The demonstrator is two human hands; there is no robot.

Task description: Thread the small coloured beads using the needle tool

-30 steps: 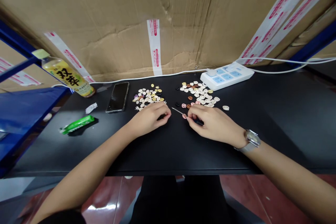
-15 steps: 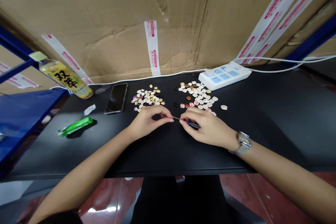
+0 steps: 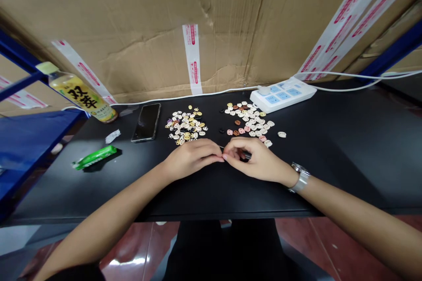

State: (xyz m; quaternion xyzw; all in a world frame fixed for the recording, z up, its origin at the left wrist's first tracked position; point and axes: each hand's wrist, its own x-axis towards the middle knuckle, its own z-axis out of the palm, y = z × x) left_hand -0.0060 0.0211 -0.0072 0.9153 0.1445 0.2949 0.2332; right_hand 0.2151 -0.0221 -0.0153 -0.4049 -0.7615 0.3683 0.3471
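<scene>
My left hand (image 3: 194, 158) is closed in a pinch near the table's middle, its fingertips against those of my right hand (image 3: 255, 157). What the left fingers grip is too small to make out. My right hand is curled around a dark, slim tool (image 3: 246, 155), mostly hidden by the fingers; a thin metal tip shows between the hands. Just beyond my left hand lies a pile of small white, yellow and black pieces (image 3: 186, 126). Behind my right hand spreads a second pile of white, pink and brown pieces (image 3: 255, 120).
On the black table (image 3: 329, 171) lie a phone (image 3: 146, 122), a green packet (image 3: 95, 157), a crumpled wrapper (image 3: 113, 136) and a white power strip (image 3: 283, 95) with cables. A drink bottle (image 3: 82, 93) leans at the back left. Cardboard (image 3: 224, 22) rises behind.
The two hands have come together, so their fingertips now meet. My left fingers have closed up more, and the thin metal tip shows less. The tool's blue part is no longer visible.
</scene>
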